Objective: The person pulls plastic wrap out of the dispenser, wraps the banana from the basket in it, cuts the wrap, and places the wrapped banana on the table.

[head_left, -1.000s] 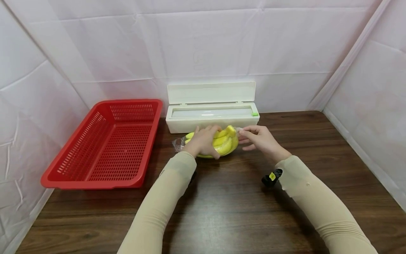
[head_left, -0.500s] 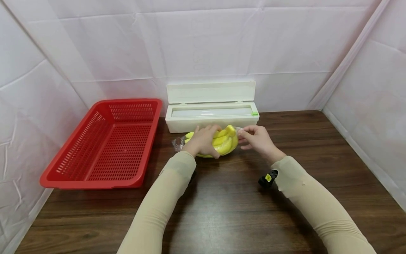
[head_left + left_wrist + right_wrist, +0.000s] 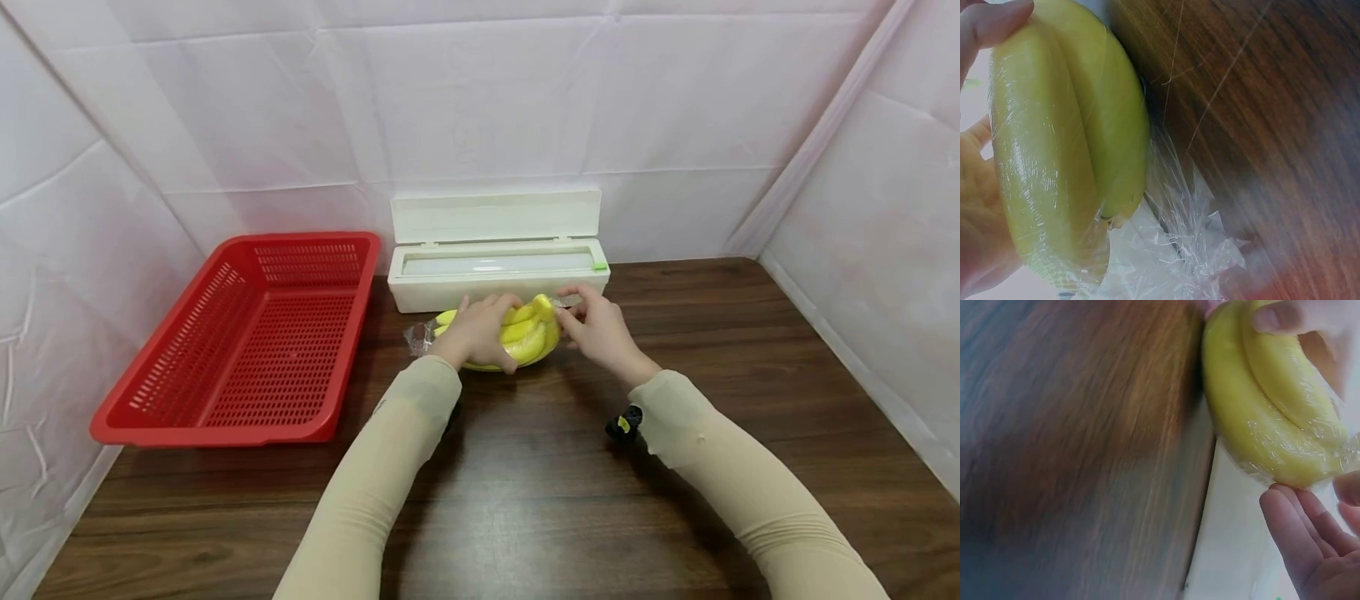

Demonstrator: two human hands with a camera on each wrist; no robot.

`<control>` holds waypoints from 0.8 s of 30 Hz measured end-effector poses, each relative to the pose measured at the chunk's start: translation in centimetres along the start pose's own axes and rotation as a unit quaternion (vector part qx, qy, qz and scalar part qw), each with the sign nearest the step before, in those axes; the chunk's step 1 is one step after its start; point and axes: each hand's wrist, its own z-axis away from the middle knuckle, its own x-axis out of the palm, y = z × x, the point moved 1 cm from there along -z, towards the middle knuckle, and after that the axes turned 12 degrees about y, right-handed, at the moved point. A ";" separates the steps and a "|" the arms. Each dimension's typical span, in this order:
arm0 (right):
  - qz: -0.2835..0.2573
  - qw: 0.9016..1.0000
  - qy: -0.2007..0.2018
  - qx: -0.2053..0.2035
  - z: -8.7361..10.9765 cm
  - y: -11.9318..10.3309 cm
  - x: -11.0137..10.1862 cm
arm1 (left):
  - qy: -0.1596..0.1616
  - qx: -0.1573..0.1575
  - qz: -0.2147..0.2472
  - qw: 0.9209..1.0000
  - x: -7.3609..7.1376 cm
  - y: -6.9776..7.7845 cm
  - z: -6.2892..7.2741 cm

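A bunch of yellow bananas (image 3: 527,342), covered in clear plastic wrap (image 3: 1172,250), lies on the table in front of the white box. My left hand (image 3: 480,332) grips the bunch from above, thumb on the near side and fingers over the far side. At the stem end, my right hand (image 3: 604,335) pinches the gathered wrap between thumb and fingers. The right wrist view shows its fingertips (image 3: 1275,500) right at the lower end of the bananas. Loose crumpled wrap sticks out past the tips on the left.
Behind the bananas stands a white wrap dispenser box (image 3: 495,292), lid up, a roll inside and a green slider (image 3: 599,267) at its right end. A red plastic basket (image 3: 288,358) sits to the left on the dark wooden table (image 3: 525,500). White sheeting surrounds the table.
My right hand has moved a little left, closer to the stem end, and its fingers have bent over the wrap. The left hand keeps its grip on the bananas.
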 end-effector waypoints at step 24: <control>-0.003 0.998 -0.057 -0.028 0.4 1.2 -0.8 | 0.000 0.004 -0.003 1.000 0.0 -0.1 -0.1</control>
